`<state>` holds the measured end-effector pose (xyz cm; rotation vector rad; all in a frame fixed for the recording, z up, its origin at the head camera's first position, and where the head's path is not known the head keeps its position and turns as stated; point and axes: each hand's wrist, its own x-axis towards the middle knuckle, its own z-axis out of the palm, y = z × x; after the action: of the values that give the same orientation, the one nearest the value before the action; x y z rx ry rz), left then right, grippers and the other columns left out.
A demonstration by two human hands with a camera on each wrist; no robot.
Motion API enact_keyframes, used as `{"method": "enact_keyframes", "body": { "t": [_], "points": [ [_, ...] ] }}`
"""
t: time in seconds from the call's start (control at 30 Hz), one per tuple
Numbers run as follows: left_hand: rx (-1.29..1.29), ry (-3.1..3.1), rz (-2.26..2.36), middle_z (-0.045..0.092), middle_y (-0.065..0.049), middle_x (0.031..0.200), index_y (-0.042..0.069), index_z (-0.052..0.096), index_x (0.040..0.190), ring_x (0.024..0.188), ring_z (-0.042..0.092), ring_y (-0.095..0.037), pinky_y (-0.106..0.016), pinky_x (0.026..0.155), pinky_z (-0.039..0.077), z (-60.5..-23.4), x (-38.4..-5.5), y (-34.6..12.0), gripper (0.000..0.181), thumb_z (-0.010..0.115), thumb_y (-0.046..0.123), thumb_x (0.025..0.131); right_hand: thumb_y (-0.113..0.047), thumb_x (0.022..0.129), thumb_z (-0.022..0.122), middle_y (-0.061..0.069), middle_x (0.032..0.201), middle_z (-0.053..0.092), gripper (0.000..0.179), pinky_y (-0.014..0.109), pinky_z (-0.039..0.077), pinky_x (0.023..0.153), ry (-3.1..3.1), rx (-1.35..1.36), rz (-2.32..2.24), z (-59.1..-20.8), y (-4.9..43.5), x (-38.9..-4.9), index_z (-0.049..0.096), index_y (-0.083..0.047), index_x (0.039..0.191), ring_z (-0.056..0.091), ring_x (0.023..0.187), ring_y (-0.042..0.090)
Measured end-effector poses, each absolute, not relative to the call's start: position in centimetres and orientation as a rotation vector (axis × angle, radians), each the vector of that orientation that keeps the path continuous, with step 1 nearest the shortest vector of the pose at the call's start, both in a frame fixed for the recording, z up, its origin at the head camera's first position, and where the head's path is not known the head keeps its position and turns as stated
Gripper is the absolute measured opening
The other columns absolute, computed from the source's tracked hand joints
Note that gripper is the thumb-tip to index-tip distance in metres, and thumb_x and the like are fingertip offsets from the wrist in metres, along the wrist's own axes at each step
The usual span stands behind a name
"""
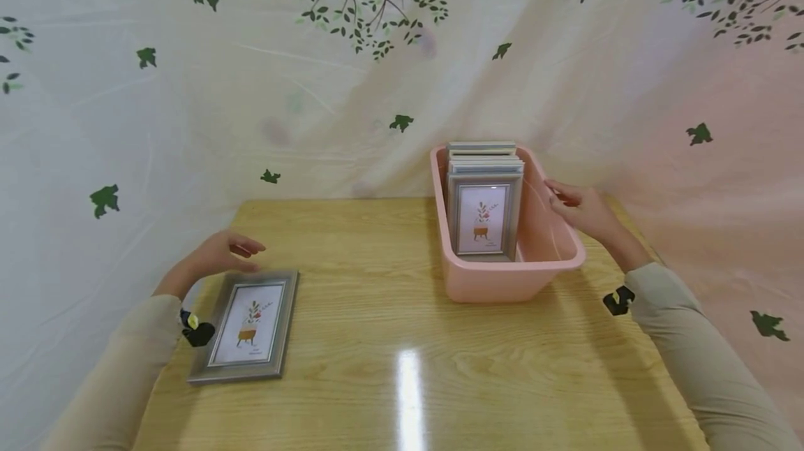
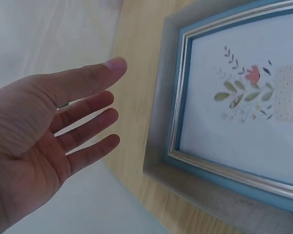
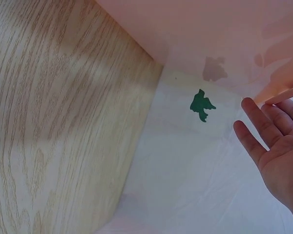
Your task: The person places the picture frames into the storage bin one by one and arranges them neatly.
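A grey picture frame (image 1: 285, 325) with a potted-plant print lies face up on the left of the table. Just beyond its top edge, my left hand (image 1: 220, 255) hovers with nothing in it. The left wrist view shows that hand (image 2: 53, 117) with fingers extended and spread, apart from the frame (image 2: 158, 97). On the right stands a pink plastic bin (image 1: 496, 287). My right hand (image 1: 584, 210) grips its right rim, with thumb and fingertips at the edge. In the right wrist view the outer fingers of this hand (image 3: 278, 151) extend beneath the rim.
Several picture frames stand upright in the left part of the bin, the front frame (image 1: 515, 227) showing the same print. The wooden table (image 1: 352, 367) ends at a pale curtain (image 1: 326, 123) printed with leaves and birds, close behind the bin.
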<state>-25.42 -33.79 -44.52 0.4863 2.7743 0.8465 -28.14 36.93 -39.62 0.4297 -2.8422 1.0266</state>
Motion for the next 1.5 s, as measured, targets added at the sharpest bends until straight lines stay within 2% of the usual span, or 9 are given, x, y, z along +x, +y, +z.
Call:
{"method": "enact_keyframes", "body": {
  "t": [0.3,0.5,0.83,1.03,1.23,1.3,1.37,1.43,1.5],
  "points": [
    [0.324,2.7,0.782,0.067,-0.029,0.127,-0.004,0.067,0.127,0.116,0.063,-0.047,-0.06,0.098,0.052,-45.0,-24.4,-35.4,0.046,0.079,0.014,0.087,-0.032,0.105,0.056,0.026,0.154,0.044,0.056,0.064,0.049,0.1,-2.862,0.398,1.041,-39.7,36.8,-28.0,0.041,-0.009,0.154,0.056,0.127,0.053],
    [0.337,2.648,0.799,0.067,-0.028,0.127,-0.006,0.067,0.126,0.117,0.063,-0.047,-0.06,0.101,0.05,-45.8,-24.0,-36.7,0.048,0.082,0.012,0.084,-0.035,0.105,0.056,0.024,0.155,0.043,0.058,0.064,0.049,0.101,-2.873,0.368,1.056,-39.6,36.8,-27.8,0.041,-0.011,0.155,0.054,0.129,0.052],
    [0.37,2.672,0.822,0.069,-0.026,0.124,-0.006,0.07,0.122,0.116,0.065,-0.043,-0.046,0.096,0.053,-47.7,-24.1,-38.1,0.048,0.085,0.014,0.081,-0.034,0.105,0.056,0.024,0.156,0.043,0.058,0.065,0.048,0.102,-2.871,0.378,1.059,-39.6,36.8,-27.9,0.04,-0.011,0.156,0.054,0.129,0.053],
    [0.377,2.717,0.835,0.071,-0.026,0.119,-0.008,0.071,0.117,0.111,0.067,-0.039,-0.05,0.095,0.054,-48.0,-24.1,-37.7,0.046,0.086,0.011,0.078,-0.036,0.105,0.056,0.022,0.156,0.042,0.058,0.064,0.048,0.102,-2.879,0.352,1.055,-39.7,36.8,-27.8,0.04,-0.013,0.156,0.053,0.131,0.052],
    [0.28,2.737,0.789,0.071,-0.028,0.119,-0.008,0.072,0.115,0.109,0.065,-0.043,-0.056,0.094,0.052,-48.3,-24.1,-37.4,0.044,0.086,0.011,0.078,-0.032,0.105,0.057,0.023,0.155,0.044,0.056,0.064,0.048,0.102,-2.846,0.393,1.05,-39.8,36.8,-28.0,0.042,-0.01,0.155,0.054,0.13,0.052],
    [0.249,2.737,0.778,0.071,-0.029,0.118,-0.008,0.072,0.115,0.109,0.064,-0.044,-0.059,0.095,0.051,-48.3,-24.1,-37.3,0.043,0.086,0.012,0.078,-0.028,0.105,0.057,0.024,0.153,0.046,0.054,0.056,0.053,0.101,-2.821,0.43,1.03,-39.9,36.9,-28.0,0.044,-0.008,0.153,0.056,0.127,0.052],
    [0.248,2.742,0.774,0.071,-0.029,0.117,-0.009,0.072,0.114,0.109,0.063,-0.046,-0.061,0.096,0.05,-48.4,-24.1,-37.3,0.043,0.086,0.011,0.078,-0.025,0.105,0.058,0.025,0.151,0.048,0.053,0.037,0.058,0.095,-2.801,0.459,1.018,-40.0,37.0,-28.1,0.045,-0.006,0.152,0.058,0.124,0.052],
    [0.254,2.752,0.78,0.072,-0.029,0.115,-0.009,0.073,0.112,0.109,0.064,-0.046,-0.061,0.096,0.05,-48.4,-24.1,-37.3,0.042,0.086,0.011,0.078,-0.023,0.104,0.058,0.026,0.15,0.048,0.052,0.018,0.054,0.087,-2.791,0.469,1.011,-40.0,37.0,-28.0,0.046,-0.006,0.151,0.06,0.122,0.052],
    [0.267,2.765,0.781,0.072,-0.029,0.114,-0.01,0.072,0.111,0.107,0.064,-0.046,-0.061,0.095,0.05,-48.5,-24.1,-37.3,0.041,0.086,0.01,0.078,-0.023,0.104,0.058,0.026,0.15,0.048,0.052,0.015,0.052,0.085,-2.792,0.466,1.006,-39.9,37.1,-28.0,0.046,-0.006,0.151,0.06,0.121,0.052]
  ]
}}
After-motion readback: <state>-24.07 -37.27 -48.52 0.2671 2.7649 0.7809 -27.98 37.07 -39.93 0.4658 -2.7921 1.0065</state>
